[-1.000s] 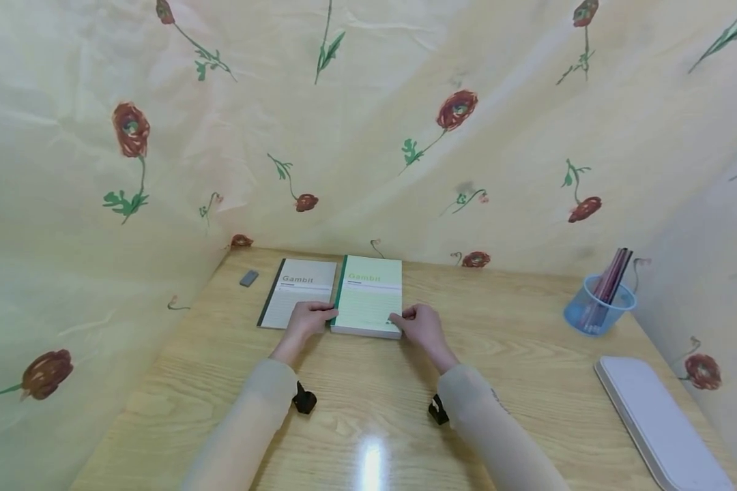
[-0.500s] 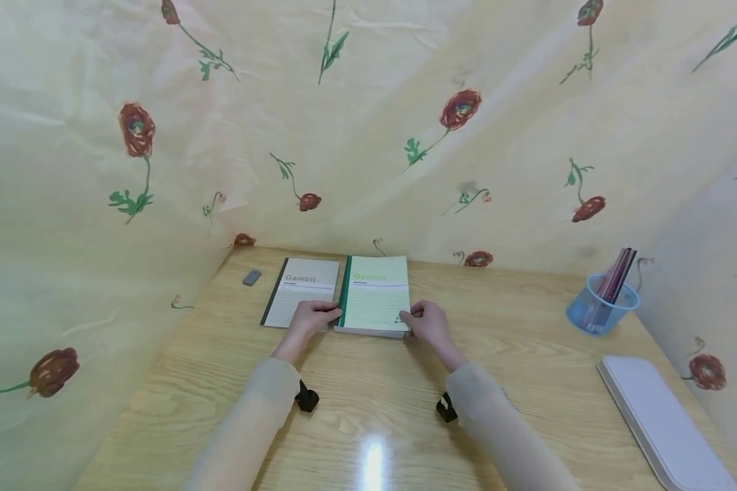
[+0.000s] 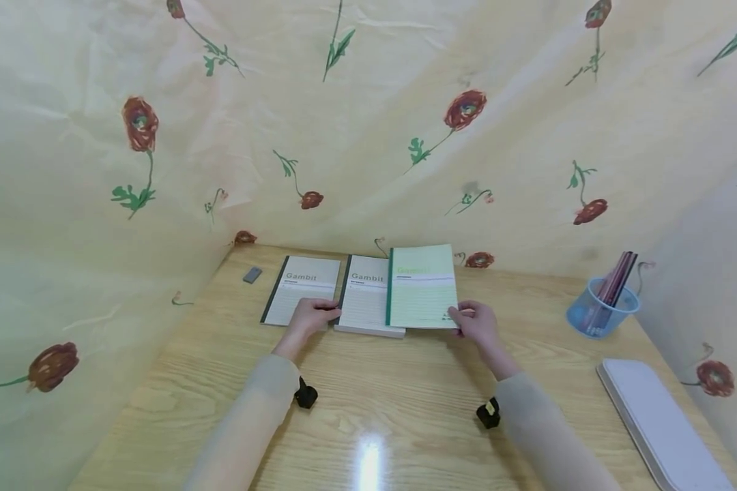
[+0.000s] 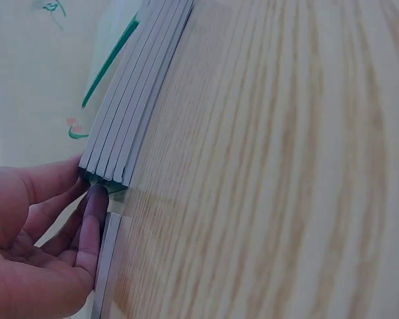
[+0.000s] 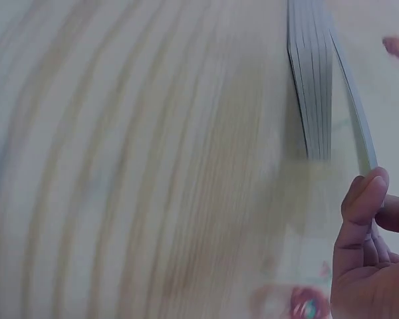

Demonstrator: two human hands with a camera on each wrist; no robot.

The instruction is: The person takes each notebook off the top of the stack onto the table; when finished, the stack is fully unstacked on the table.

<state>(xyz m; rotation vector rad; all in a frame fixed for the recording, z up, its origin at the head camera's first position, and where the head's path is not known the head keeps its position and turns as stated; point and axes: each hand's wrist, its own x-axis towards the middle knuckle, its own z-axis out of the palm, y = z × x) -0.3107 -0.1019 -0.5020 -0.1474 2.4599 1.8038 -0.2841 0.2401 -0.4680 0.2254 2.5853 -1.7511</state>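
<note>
Flower-printed cloth [image 3: 368, 123] hangs behind the wooden desk [image 3: 344, 423]. Above the right part of the notebook stack [image 3: 361, 307], the green-spined notebook [image 3: 422, 290] is held raised. Its near right corner is pinched between the right hand's [image 3: 475, 322] thumb and fingers, presumably so 1 hand can part it from the pile. The left hand [image 3: 310, 318] touches the stack's spine side, probably to stop sliding; I cannot tell whether it pinches. Just left lies 1 dark-spined notebook [image 3: 299, 292].

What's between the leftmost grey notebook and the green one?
In the head view, the grey-topped notebook stack, partly hidden by the green notebook, with the left hand at its left edge.
</note>
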